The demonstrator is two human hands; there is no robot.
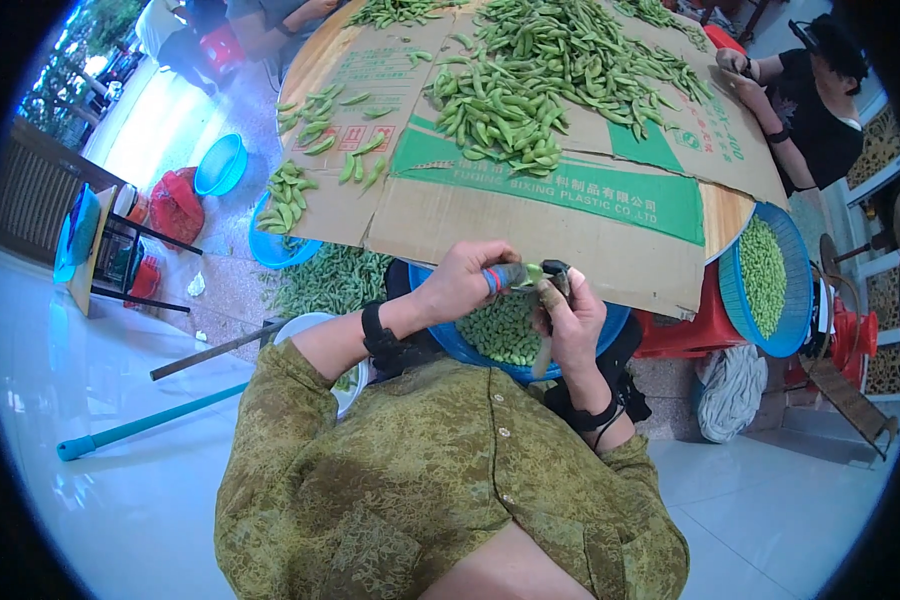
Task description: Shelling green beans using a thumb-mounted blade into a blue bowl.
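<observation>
Head view, looking down: a person's two hands meet just beyond the near edge of a table (727, 212) covered with cardboard (530, 250). The left hand (458, 288), its fingertips wrapped, pinches a small green pod (535, 273). The right hand (576, 328) is curled, a black cover (555, 268) at its fingertips beside the pod; whether it grips the pod too, I cannot tell. Below sits a blue basin (616, 328) of shelled beans (498, 336). A pod heap (530, 100) lies toward the table's far edge, with loose pods (286, 200) by its left edge. Good practice, I judge: steady the pod at one end, press along its seam, and keep it low over the basin so beans drop inside.
</observation>
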